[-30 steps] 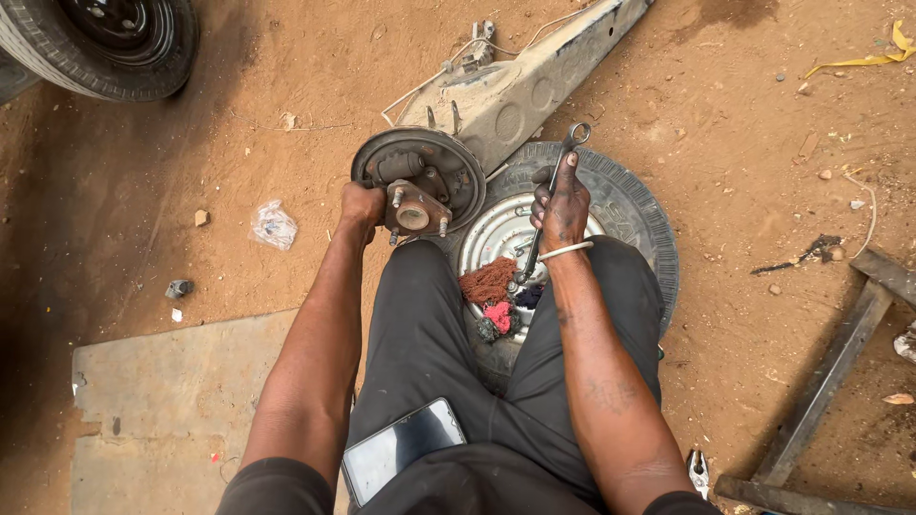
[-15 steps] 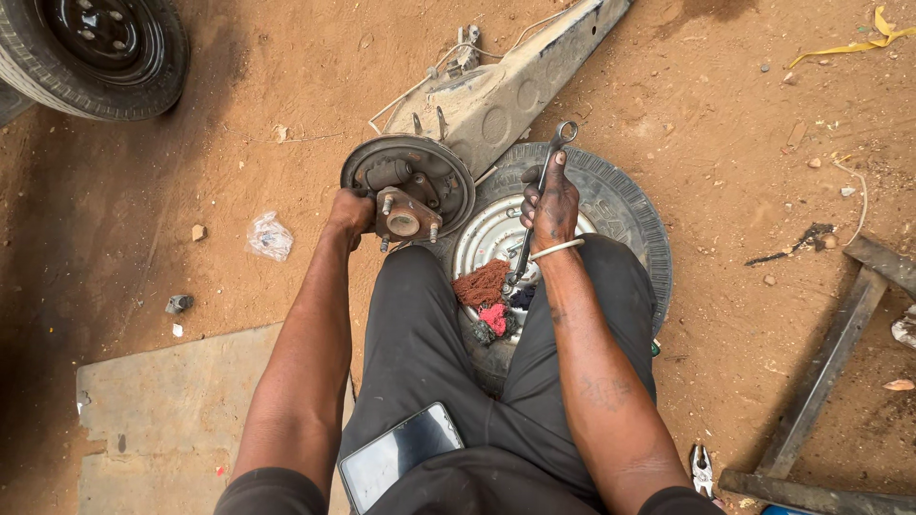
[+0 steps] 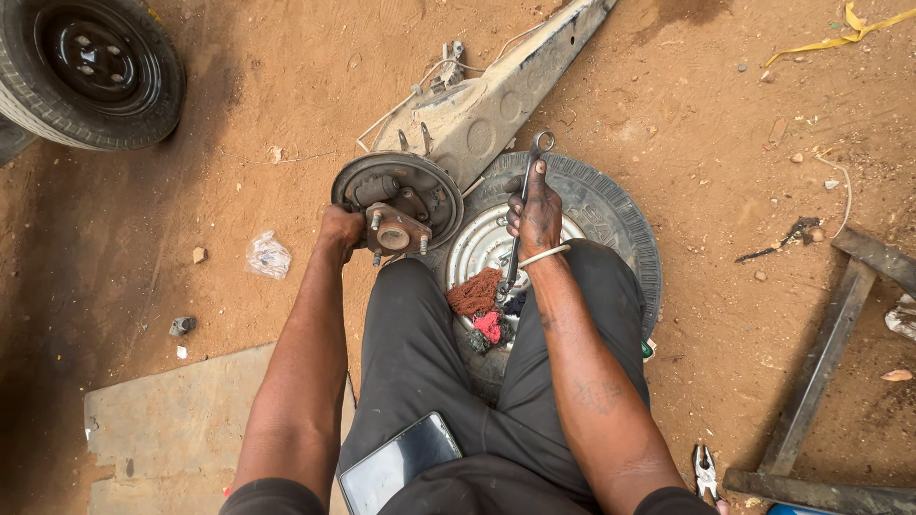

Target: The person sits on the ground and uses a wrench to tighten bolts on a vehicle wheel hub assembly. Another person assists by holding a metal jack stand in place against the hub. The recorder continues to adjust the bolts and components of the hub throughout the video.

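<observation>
Wrench upright in my right hand, brake hub steadied by my left.

My right hand has a closed grip on the wrench, long axis running away from me, ring end far. My left hand clasps the brake hub rim, studs facing me. Tyre beneath; open dirt lies left.

A phone lies on the person's left thigh — a dark, rectangular screen, tilted and reflecting pale light. On the dirt to the left lies a crumpled clear plastic wrapper — whitish.
</observation>
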